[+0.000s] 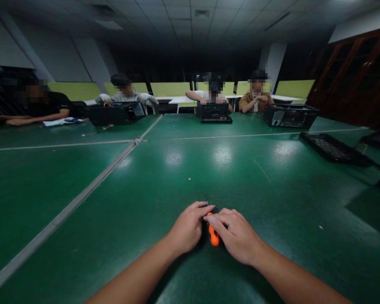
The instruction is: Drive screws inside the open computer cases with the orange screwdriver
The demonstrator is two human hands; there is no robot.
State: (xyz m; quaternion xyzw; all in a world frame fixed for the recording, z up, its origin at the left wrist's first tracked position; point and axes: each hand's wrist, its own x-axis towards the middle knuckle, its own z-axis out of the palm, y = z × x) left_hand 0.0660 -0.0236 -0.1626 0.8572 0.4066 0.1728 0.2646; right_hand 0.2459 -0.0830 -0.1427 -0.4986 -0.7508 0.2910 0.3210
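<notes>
A screwdriver (214,236) with an orange and black handle lies low over the green table, between my two hands. My right hand (236,232) holds the upper part of the handle with thumb and fingers. Fingers of my left hand (190,223) are closed at the shaft, a short bit of which shows past the fingertips. The shaft is mostly hidden by the hands, so I cannot see whether its tip touches anything.
A green table (98,219) with grey seams spreads before me. Black panels (335,148) lie to the right. Across the table, several people sit, some behind black computer cases (114,114), (291,116). Another case (214,112) stands at the middle. Tiny white bits (189,179) dot the surface.
</notes>
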